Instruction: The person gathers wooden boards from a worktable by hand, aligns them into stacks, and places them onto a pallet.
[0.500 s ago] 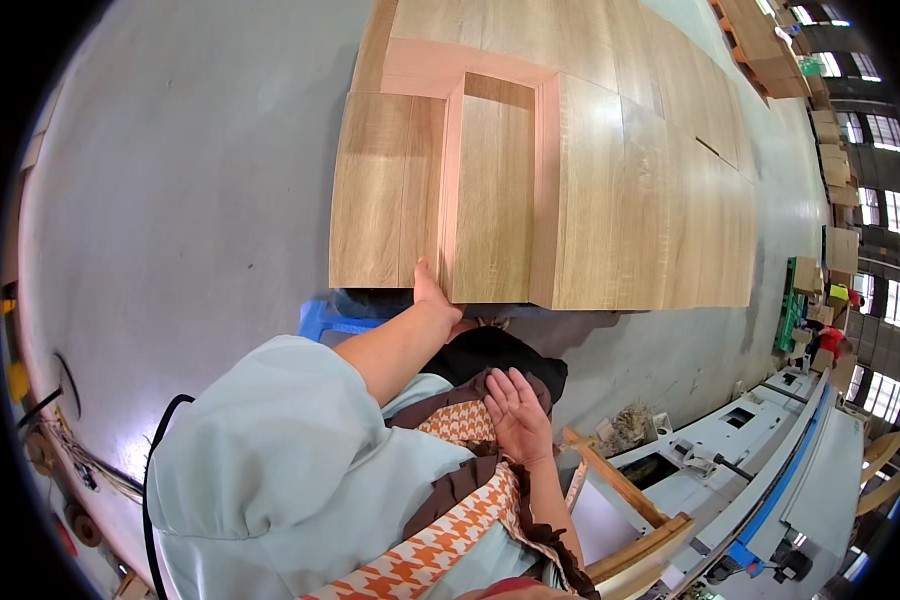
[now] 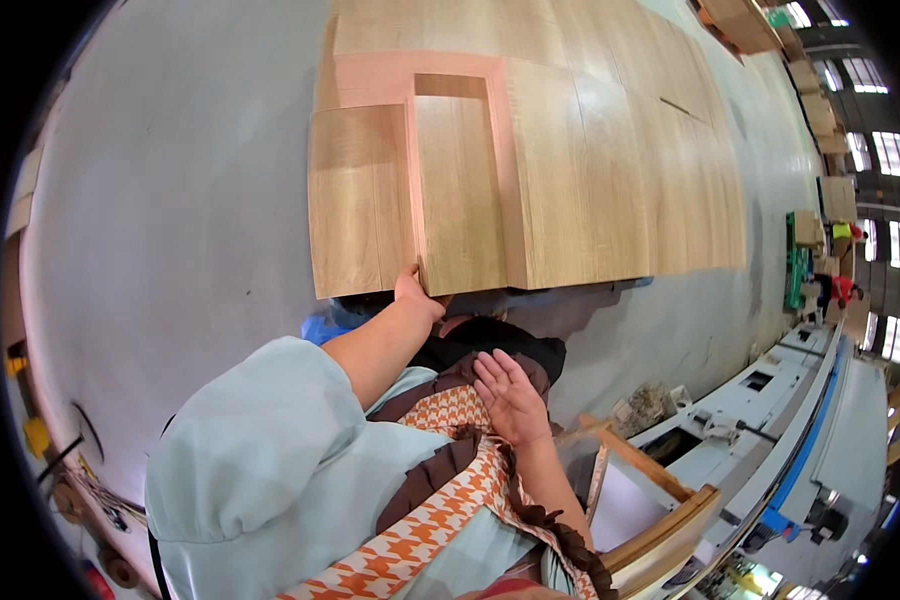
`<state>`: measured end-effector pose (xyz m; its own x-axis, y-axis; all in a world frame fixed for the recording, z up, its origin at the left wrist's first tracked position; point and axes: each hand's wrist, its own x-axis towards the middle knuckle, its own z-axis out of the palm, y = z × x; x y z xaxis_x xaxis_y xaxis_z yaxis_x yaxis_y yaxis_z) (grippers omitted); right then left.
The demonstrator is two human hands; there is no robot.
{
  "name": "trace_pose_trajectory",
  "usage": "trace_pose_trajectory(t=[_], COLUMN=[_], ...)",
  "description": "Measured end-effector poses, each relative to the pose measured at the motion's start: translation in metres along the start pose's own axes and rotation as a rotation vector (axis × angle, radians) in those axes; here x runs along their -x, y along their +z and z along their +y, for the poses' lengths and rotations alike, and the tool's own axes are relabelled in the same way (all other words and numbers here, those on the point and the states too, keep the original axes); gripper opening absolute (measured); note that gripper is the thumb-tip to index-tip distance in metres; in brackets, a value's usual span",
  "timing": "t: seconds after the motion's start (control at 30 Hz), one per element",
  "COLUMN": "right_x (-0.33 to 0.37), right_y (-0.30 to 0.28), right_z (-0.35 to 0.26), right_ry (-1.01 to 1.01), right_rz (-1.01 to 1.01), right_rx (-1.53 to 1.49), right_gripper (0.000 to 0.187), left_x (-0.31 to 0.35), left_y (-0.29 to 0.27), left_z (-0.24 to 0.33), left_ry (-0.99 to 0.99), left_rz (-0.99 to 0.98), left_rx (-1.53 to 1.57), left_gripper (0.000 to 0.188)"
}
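At the near edge of a stack of wood-grain panels, my left hand has its thumb up over the top edge. Its fingers curl against the edge and underside, partly hidden. Right beside the thumb, a narrow panel lies lower, between pale pink strips. More wood-grain boards spread to the right at a higher level. My right hand rests in front of my brown and orange patterned apron, palm partly up, fingers stretched and holding nothing.
Part of a blue support shows beneath the stack's near left corner. A long white machine stands at the right, with a wooden frame close to my right forearm. Cables lie on the floor at left. People are far off right.
The panels have shifted left in view and tilted slightly, and my left hand has moved left with them, still at the near edge. My right hand stays in front of the apron.
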<state>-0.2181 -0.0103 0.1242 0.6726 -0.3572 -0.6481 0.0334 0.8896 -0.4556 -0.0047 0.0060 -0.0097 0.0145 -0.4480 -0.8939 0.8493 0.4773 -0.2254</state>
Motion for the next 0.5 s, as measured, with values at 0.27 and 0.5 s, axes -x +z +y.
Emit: trace_pose_trajectory(t=[0.27,0.5], right_x=[0.002,-0.001], right_y=[-0.004,-0.014], right_z=[0.0,-0.003], right_ry=[-0.047,-0.099], right_rz=[-0.012,-0.096], right_rx=[-0.158,-0.151], right_gripper=[0.056,0.05], left_x=[-0.005,-0.005], left_y=[-0.003,-0.002], left_z=[0.005,0.04], left_ry=[0.11,0.179], left_rz=[-0.063,0.166], left_rx=[-0.258,-1.154], left_gripper=[0.049,0.077])
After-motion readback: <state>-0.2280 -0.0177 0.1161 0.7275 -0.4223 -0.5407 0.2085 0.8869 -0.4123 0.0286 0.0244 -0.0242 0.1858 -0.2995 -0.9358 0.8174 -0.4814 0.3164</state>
